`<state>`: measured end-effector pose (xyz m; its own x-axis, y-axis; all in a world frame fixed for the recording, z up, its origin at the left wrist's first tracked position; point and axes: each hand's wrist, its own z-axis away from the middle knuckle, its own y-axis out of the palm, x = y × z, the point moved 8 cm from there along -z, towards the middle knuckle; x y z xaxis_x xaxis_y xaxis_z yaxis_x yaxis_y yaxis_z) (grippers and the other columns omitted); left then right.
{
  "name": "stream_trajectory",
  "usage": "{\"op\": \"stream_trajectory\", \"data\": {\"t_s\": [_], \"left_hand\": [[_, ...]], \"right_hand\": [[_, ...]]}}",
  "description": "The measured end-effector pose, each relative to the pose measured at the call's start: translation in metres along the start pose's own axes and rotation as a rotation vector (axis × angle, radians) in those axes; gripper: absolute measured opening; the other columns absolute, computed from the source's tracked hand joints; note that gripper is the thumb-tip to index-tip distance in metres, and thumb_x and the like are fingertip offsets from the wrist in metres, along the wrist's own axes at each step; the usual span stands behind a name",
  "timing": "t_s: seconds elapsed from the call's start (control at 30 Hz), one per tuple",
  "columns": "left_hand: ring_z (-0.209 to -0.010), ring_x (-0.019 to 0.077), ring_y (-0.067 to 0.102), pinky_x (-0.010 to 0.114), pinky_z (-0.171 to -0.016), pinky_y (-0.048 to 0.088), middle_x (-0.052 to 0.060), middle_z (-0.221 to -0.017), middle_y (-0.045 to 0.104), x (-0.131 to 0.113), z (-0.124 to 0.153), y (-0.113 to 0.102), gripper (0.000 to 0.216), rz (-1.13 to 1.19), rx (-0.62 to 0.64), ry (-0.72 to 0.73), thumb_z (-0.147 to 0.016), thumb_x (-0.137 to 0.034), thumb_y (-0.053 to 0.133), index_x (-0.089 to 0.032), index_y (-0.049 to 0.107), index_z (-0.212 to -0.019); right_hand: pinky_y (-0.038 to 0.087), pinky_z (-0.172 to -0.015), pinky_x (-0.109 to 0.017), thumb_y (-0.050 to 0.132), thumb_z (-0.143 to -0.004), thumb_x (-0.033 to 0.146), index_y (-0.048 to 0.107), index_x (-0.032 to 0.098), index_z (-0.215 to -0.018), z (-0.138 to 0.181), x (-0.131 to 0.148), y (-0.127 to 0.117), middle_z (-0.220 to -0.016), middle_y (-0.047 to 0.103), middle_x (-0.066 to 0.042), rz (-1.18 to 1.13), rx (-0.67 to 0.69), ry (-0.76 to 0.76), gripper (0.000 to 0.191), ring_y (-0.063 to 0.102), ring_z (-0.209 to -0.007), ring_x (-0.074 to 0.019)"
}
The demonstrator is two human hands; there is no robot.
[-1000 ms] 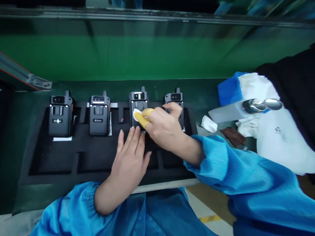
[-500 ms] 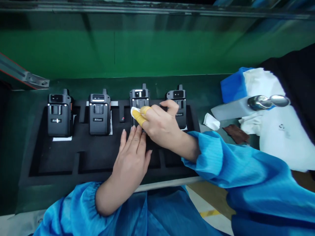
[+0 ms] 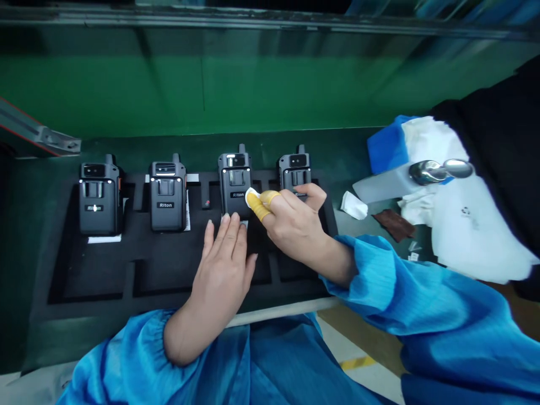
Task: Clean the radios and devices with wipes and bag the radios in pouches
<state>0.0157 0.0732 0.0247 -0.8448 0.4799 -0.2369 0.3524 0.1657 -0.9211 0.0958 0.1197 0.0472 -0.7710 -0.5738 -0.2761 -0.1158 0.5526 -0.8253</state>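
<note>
My right hand [image 3: 291,216] pinches a pad [image 3: 248,198] against the third radio [image 3: 234,180] from the left, near the far edge of the tray [image 3: 84,311]. My left hand [image 3: 223,270] lies flat at its base, gripping nothing. I judge this one part-wiped; whether other radios [image 3: 166,191] are done, I cannot tell.

The handset [image 3: 228,187] by our left hand [image 3: 222,271] looks matt plastic. Right of our right hand [image 3: 291,224], the bottle top [image 3: 427,172] gleams metallic.

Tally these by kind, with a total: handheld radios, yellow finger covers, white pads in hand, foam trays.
Handheld radios: 4
Yellow finger covers: 2
White pad in hand: 1
Black foam tray: 1
Total: 8
</note>
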Motion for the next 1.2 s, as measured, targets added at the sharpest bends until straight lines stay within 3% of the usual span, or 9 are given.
{"op": "stream_trajectory", "data": {"t_s": [0.1,0.2,0.4,0.53,0.6,0.73,0.9,1.03,1.2], "left_hand": [[-0.126,0.0343,0.050,0.055,-0.107,0.037,0.023,-0.133,0.055,0.001,0.000,0.001,0.040,-0.003,0.001,-0.001,-0.091,-0.021,0.045,0.003,0.053,-0.122],[-0.126,0.0340,0.050,0.055,-0.106,0.038,0.023,-0.133,0.054,0.000,-0.001,0.003,0.040,-0.012,-0.007,0.008,-0.091,-0.022,0.045,0.002,0.054,-0.122],[-0.121,0.0336,0.054,0.056,-0.103,0.041,0.025,-0.126,0.059,0.001,0.007,-0.011,0.038,0.049,-0.042,0.038,-0.091,-0.024,0.045,0.002,0.055,-0.118],[-0.106,0.0292,0.062,0.054,-0.099,0.045,0.015,-0.104,0.068,0.003,0.030,-0.024,0.035,0.198,0.025,0.127,-0.089,-0.035,0.054,-0.008,0.061,-0.109],[-0.094,0.0254,0.064,0.053,-0.097,0.046,0.009,-0.089,0.068,0.002,0.039,-0.024,0.026,0.217,0.071,0.180,-0.087,-0.031,0.058,-0.011,0.063,-0.101],[-0.079,0.0187,0.061,0.047,-0.099,0.045,0.003,-0.074,0.062,-0.009,0.044,-0.013,0.012,0.193,0.097,0.245,-0.086,-0.016,0.055,-0.010,0.064,-0.091],[-0.074,0.0168,0.059,0.048,-0.103,0.042,0.001,-0.070,0.060,-0.021,0.039,-0.007,0.013,0.156,0.064,0.228,-0.089,-0.017,0.051,-0.012,0.064,-0.087],[-0.099,0.0237,0.063,0.055,-0.106,0.039,0.009,-0.093,0.069,-0.001,0.039,-0.027,0.031,0.248,-0.032,0.128,-0.089,-0.037,0.054,-0.010,0.061,-0.103],[-0.123,0.0331,0.053,0.063,-0.106,0.032,0.022,-0.125,0.061,0.050,0.049,-0.045,0.036,-0.038,-0.151,-0.155,-0.092,-0.027,0.049,-0.005,0.053,-0.119]], "right_hand": [[0.017,-0.084,-0.037,0.043,-0.084,0.003,0.059,0.016,-0.058,0.002,-0.012,0.000,-0.067,0.054,0.000,0.022,0.022,0.088,0.033,0.043,-0.069,-0.0125],[0.018,-0.082,-0.037,0.040,-0.087,0.005,0.065,0.016,-0.068,-0.002,-0.019,-0.005,-0.070,0.056,-0.001,0.037,0.001,0.187,0.033,0.043,-0.069,-0.0131],[0.016,-0.085,-0.037,0.042,-0.089,0.008,0.068,0.016,-0.075,-0.004,0.005,-0.001,-0.076,0.060,-0.002,-0.057,-0.003,-0.012,0.031,0.045,-0.074,-0.0136],[0.019,-0.081,-0.038,0.040,-0.084,0.005,0.065,0.016,-0.066,0.011,-0.026,0.008,-0.072,0.056,-0.002,-0.073,0.109,0.112,0.032,0.046,-0.073,-0.0143],[0.021,-0.079,-0.039,0.040,-0.082,0.006,0.066,0.017,-0.067,0.011,-0.042,0.004,-0.075,0.057,-0.003,-0.074,0.120,0.178,0.032,0.046,-0.073,-0.0156],[0.022,-0.079,-0.042,0.039,-0.080,0.008,0.069,0.020,-0.079,-0.014,-0.052,-0.006,-0.083,0.061,-0.005,-0.124,0.117,0.258,0.032,0.048,-0.075,-0.0179],[0.022,-0.081,-0.045,0.039,-0.081,0.011,0.069,0.020,-0.082,-0.063,-0.028,0.002,-0.084,0.062,-0.006,-0.247,0.133,0.183,0.031,0.050,-0.078,-0.0191],[0.019,-0.084,-0.044,0.037,-0.084,0.011,0.070,0.019,-0.086,-0.093,0.001,0.023,-0.086,0.062,-0.005,-0.287,0.158,0.073,0.034,0.048,-0.080,-0.0180],[0.016,-0.086,-0.042,0.035,-0.091,0.011,0.070,0.020,-0.089,-0.120,0.038,0.046,-0.088,0.061,-0.004,-0.276,0.168,-0.032,0.037,0.044,-0.083,-0.0178]]}}
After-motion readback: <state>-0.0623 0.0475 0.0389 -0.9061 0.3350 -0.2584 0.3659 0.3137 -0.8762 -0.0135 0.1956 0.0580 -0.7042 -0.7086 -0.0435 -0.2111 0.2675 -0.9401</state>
